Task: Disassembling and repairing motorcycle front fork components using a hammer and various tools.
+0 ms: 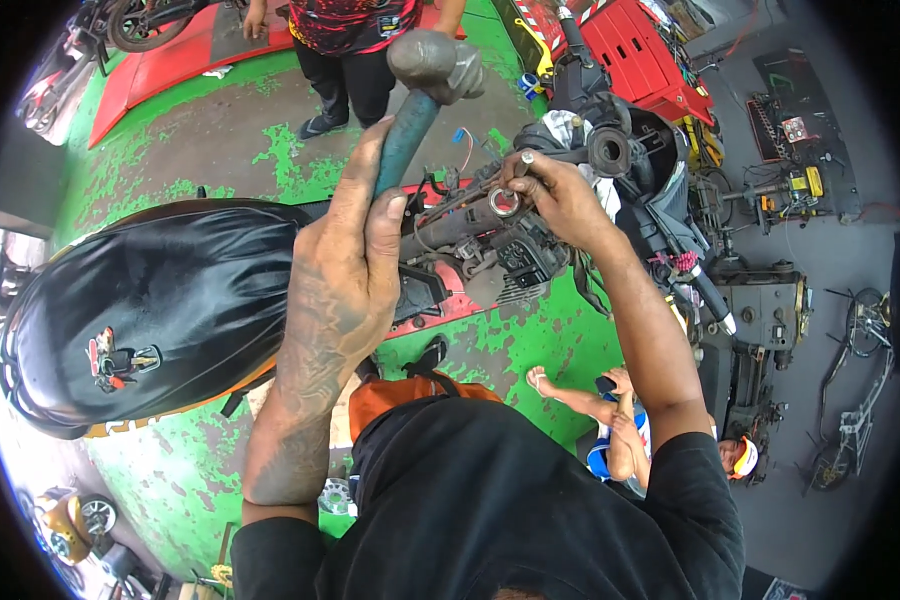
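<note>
My left hand is wrapped round the teal handle of a hammer, its heavy grey head raised above the partly stripped motorcycle. In my right hand, thumb and fingers pinch a short metal punch over the front of the bike's frame. Just below those fingers is the round open end of a frame tube, with a shiny ring at its rim. The hammer head is apart from the punch. Where the punch's lower end rests is hidden by my fingers.
The motorcycle's black seat extends left. Front-end parts and a red tool cabinet stand at the right. A person stands across the bike; another person sits at lower right. Machines line the right side.
</note>
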`<action>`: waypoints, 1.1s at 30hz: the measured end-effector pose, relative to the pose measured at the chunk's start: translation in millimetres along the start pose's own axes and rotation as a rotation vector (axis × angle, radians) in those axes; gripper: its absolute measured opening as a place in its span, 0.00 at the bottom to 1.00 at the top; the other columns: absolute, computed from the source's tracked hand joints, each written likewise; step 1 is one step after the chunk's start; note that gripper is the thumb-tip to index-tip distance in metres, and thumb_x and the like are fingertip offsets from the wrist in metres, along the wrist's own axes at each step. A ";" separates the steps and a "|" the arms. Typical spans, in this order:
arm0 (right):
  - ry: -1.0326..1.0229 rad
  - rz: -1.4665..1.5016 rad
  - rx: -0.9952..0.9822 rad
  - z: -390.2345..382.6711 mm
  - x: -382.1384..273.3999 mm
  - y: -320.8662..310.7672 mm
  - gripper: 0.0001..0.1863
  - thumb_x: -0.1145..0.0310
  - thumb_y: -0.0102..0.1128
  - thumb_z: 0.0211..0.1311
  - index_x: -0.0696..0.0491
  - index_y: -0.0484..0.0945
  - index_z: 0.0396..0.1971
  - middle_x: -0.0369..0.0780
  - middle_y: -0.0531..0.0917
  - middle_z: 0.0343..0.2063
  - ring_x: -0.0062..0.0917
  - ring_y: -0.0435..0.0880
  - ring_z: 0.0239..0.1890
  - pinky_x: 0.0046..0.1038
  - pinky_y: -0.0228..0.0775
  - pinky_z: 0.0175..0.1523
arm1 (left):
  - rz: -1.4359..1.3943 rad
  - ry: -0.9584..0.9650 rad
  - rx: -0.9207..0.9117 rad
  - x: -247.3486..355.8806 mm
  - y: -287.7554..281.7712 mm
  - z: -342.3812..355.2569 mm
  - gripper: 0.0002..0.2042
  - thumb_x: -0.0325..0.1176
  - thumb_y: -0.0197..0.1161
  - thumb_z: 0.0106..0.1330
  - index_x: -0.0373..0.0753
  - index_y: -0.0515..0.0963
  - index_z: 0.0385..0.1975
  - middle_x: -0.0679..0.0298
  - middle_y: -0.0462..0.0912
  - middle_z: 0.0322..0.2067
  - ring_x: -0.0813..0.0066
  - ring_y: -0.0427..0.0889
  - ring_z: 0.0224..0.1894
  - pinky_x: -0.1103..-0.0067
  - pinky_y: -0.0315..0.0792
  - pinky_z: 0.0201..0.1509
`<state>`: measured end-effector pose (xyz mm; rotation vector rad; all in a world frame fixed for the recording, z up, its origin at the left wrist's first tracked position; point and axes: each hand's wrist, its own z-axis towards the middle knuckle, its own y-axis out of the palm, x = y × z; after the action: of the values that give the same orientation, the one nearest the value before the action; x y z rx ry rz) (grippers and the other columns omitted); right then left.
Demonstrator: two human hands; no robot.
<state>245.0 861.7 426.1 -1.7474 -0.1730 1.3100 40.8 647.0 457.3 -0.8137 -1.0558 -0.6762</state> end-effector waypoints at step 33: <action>-0.158 -0.255 -0.056 -2.2 9.8 -0.1 0.10 0.73 0.60 0.61 0.56 0.76 0.42 0.50 0.82 0.35 0.50 0.80 0.43 0.41 0.72 0.45 | 0.010 -0.119 -0.270 -22.7 46.1 -22.8 0.24 0.35 0.50 0.75 0.44 0.59 0.70 0.40 0.80 0.37 0.42 0.82 0.39 0.58 0.74 0.39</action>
<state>251.0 866.3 419.4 -1.6074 -0.5099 1.2634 80.9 654.8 418.7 -1.1028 -1.0797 -0.7797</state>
